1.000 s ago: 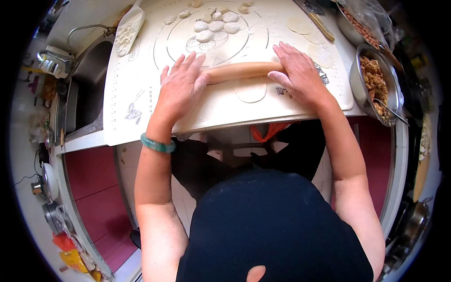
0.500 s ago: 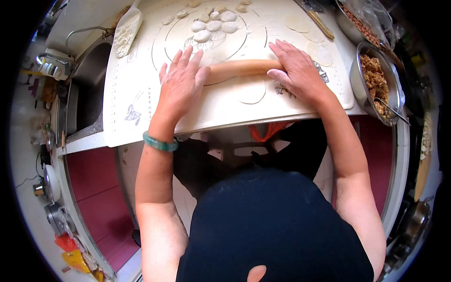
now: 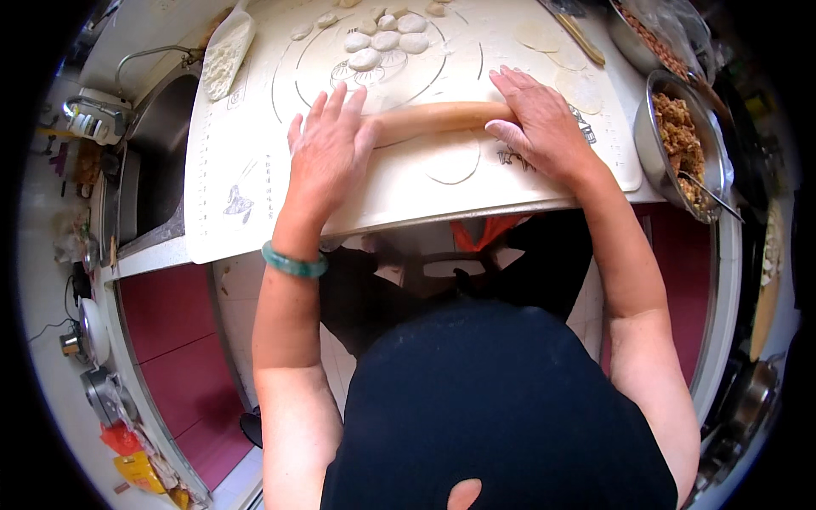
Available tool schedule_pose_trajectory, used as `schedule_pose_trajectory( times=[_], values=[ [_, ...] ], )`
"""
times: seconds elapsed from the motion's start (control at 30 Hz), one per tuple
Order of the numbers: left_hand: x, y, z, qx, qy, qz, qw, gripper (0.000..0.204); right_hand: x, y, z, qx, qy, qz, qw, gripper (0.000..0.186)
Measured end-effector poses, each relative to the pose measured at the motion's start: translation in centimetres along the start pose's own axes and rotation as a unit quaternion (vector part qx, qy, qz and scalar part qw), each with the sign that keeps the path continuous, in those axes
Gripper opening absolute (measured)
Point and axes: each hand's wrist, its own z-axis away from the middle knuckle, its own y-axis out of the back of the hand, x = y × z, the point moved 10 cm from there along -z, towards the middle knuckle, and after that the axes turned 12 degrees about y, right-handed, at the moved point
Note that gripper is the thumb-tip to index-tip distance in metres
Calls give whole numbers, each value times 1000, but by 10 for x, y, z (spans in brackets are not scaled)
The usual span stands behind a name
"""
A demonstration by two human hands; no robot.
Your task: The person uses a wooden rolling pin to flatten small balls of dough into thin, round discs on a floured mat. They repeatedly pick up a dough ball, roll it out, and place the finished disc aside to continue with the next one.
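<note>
A wooden rolling pin lies across a white pastry mat. My left hand presses flat on its left end, fingers spread. My right hand presses flat on its right end. Just below the pin lies a thin round dough wrapper, with the pin at its far edge. Several small flattened dough pieces sit in a cluster beyond the pin. A green bangle circles my left wrist.
A metal bowl of brown minced filling with a spoon stands at the right. Rolled wrappers lie at the far right of the mat. A flour scoop rests at the mat's far left, beside a sink.
Both hands and the rolling pin have moved slightly away from me over the dough wrapper.
</note>
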Motion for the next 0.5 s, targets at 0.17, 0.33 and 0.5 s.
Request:
schedule_pose_trajectory(
  times=[0.17, 0.33, 0.5],
  values=[
    [15, 9, 75, -39, -42, 3, 998, 58, -32, 9, 53, -16, 57, -24, 998, 80],
    [7, -2, 87, -77, -47, 9, 996, 61, -53, 18, 60, -46, 71, 29, 996, 82],
    [-4, -4, 0, 1, -4, 10, 1000, 53, -9, 2, 5, -19, 16, -2, 1000, 77]
  ],
)
